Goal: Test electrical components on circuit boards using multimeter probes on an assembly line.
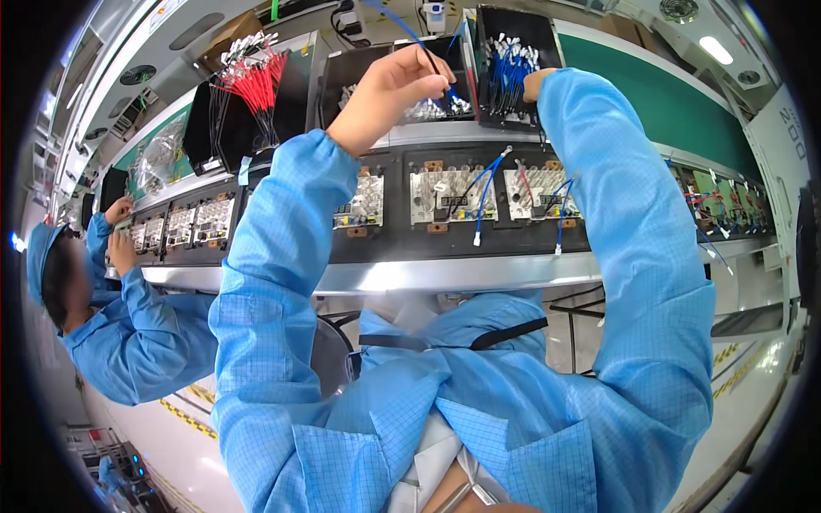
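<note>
My left hand [392, 90] is raised over the back of the bench, thumb and forefinger pinched around a thin blue-and-black wire [416, 36]. Beneath that hand lies a black bin [346, 70] with loose white and blue connectors. My right hand [536, 84] reaches to the edge of another black bin [513, 21], beside a bundle of blue wires [510, 68] with white ends. The sleeve cuff hides most of its fingers. Below both hands, circuit boards [445, 195] sit in a dark fixture, and blue wires [486, 201] with white plugs lie across them.
Red wires [256, 81] with white connectors fan out of a bin at the left. A metal rail [445, 275] edges the bench. At far left a co-worker [141, 342] in blue works over the same line. More wired boards [727, 205] stand at the right.
</note>
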